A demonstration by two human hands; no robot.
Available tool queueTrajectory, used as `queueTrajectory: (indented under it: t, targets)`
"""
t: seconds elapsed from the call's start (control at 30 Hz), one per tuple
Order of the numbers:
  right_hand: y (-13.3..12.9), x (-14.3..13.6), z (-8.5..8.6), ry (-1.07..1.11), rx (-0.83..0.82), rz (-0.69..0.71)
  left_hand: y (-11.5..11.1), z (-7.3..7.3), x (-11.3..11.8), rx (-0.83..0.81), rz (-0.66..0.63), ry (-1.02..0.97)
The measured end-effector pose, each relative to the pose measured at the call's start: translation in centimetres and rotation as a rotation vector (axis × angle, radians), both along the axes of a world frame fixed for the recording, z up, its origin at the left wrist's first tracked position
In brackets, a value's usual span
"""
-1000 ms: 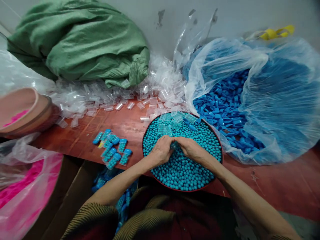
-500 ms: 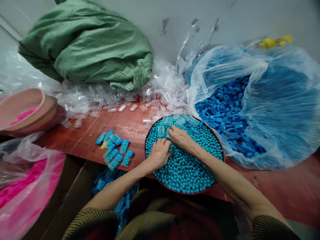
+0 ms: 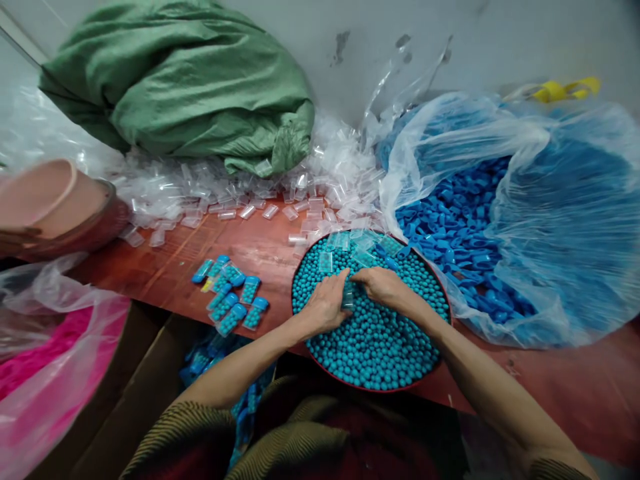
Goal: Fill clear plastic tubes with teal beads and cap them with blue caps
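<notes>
My left hand (image 3: 327, 303) is closed around a small clear plastic container (image 3: 348, 297), upright above a round red-rimmed tray (image 3: 367, 389) of turquoise beads (image 3: 380, 350). Just to its right, my right hand (image 3: 385, 288) has its fingertips pinched at the container's top; what they hold, if anything, is hidden. Several empty clear containers (image 3: 326, 261) and a few blue caps (image 3: 393, 262) lie on the beads at the tray's far side. Left of the tray, several bead-filled containers with blue caps (image 3: 231, 319) rest on the red-brown table (image 3: 175, 283).
Loose clear containers (image 3: 200, 193) are heaped along the wall beneath a green sack (image 3: 200, 93). A plastic bag (image 3: 565, 227) of blue caps (image 3: 445, 233) stands right. Pinkish bowls (image 3: 60, 207) sit left, above a bag of pink pieces (image 3: 55, 347) in a box.
My right hand has drawn back toward me and right, from the empty containers to the top of the one in my left hand. The view has shifted slightly.
</notes>
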State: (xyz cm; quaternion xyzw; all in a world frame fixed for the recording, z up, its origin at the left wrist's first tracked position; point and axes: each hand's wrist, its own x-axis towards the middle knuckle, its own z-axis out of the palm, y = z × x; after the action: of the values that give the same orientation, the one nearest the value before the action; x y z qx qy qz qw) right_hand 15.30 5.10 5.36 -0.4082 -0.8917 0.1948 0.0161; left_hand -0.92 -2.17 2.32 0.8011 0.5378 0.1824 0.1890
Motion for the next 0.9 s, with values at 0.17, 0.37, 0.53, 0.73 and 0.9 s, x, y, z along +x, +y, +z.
queueTrajectory:
  t: [0.17, 0.37, 0.53, 0.73, 0.9]
  targets:
    - [2.0, -5.2, 2.4, -0.031, 0.15, -0.008, -0.1, 0.8, 0.6, -0.071, 0.008, 0.112]
    - [2.1, -9.4, 1.1, -0.187, 0.141, 0.055, -0.2, 0.0, 0.3, -0.062, -0.037, 0.11]
    - [2.9, -6.5, 0.6, -0.16, 0.121, 0.044, -0.3, 0.5, 0.3, -0.017, -0.084, 0.084]
    - [2.2, -1.1, -2.1, 0.248, 0.105, -0.012, -0.2, 0.4, 0.9, 0.071, -0.009, 0.047]
    - [-0.8, 1.1, -4.0, 0.453, 0.101, -0.091, 0.7, 0.0, 0.8, 0.033, -0.08, -0.051]
